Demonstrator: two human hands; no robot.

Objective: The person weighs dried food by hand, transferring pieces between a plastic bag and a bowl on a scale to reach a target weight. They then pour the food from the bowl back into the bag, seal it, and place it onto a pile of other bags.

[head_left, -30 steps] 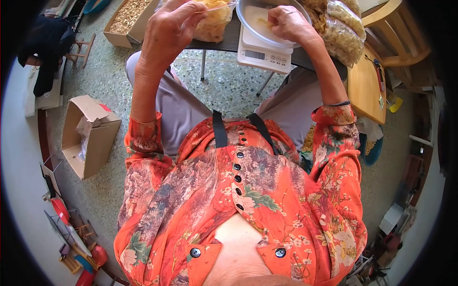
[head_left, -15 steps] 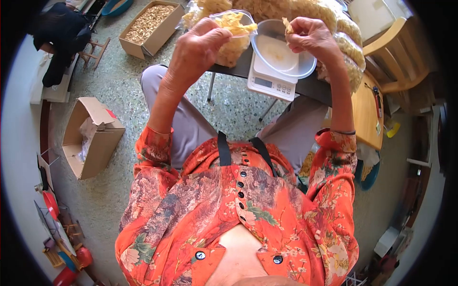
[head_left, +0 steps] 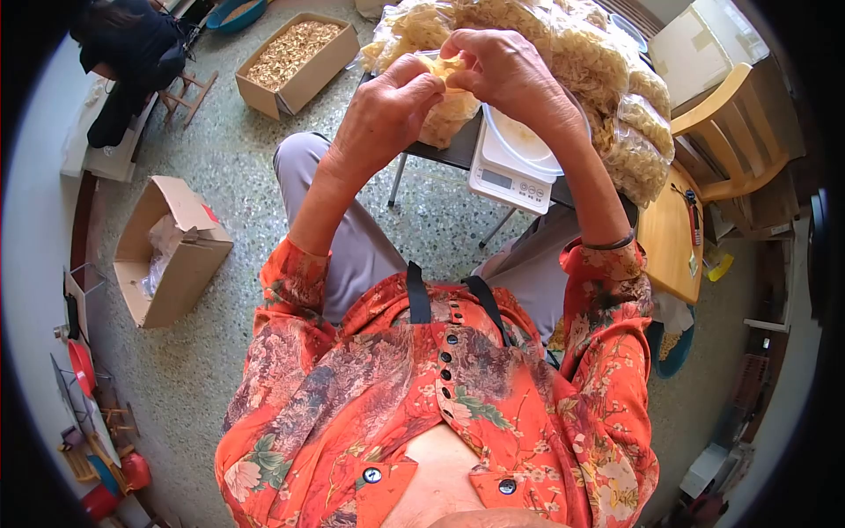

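Note:
My left hand pinches the rim of a clear plastic bag filled with pale yellow dried pieces, at the edge of a dark table. Over the bag's mouth is my right hand, its fingers closed at some yellow pieces near my left fingertips; whether it grips one is hard to make out. Beneath my right forearm a clear round bowl rests on a white digital scale.
Filled bags are piled behind the scale. A wooden chair stands at right. On the floor at left are a box of dried pieces and an open carton. Another person is at upper left.
My right hand has moved left from above the bowl to the bag's mouth, beside my left hand. The view has shifted slightly.

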